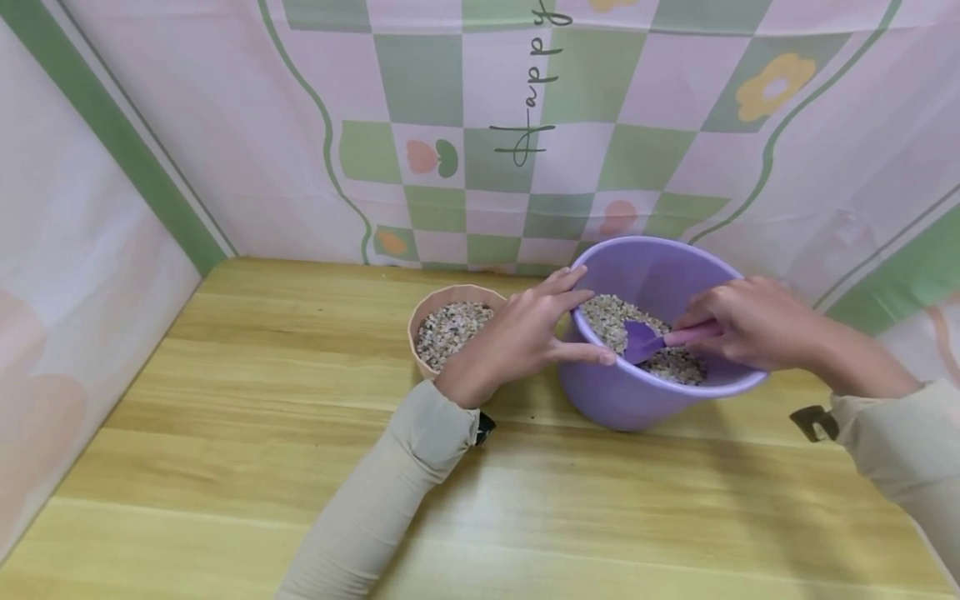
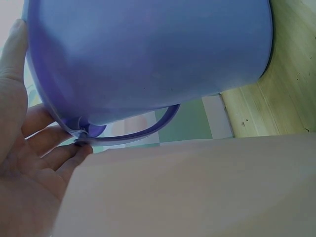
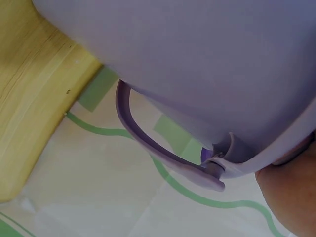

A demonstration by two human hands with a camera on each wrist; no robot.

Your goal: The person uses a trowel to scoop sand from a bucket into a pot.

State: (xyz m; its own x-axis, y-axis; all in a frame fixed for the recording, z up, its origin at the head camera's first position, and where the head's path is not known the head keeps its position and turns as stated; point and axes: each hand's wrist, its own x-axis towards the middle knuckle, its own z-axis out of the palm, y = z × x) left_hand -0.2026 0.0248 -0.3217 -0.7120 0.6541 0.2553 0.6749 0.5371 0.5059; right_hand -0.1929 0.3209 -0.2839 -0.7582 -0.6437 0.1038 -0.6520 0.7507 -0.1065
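A purple bucket holds fine mixed gravel and leans slightly. My left hand grips its left rim, thumb at the front and fingers farther back, close by the bucket's handle in the left wrist view. Inside the bucket's mouth, my right hand holds a small shovel by its pink handle. The shovel's purple blade lies over the gravel near the front rim. In the right wrist view the bucket wall hides the shovel, and only part of my right hand shows.
A peach-coloured pot filled with similar gravel stands left of the bucket, partly behind my left wrist. Both containers stand on a wooden table. Patterned cloth hangs behind the table, and more covers the left side.
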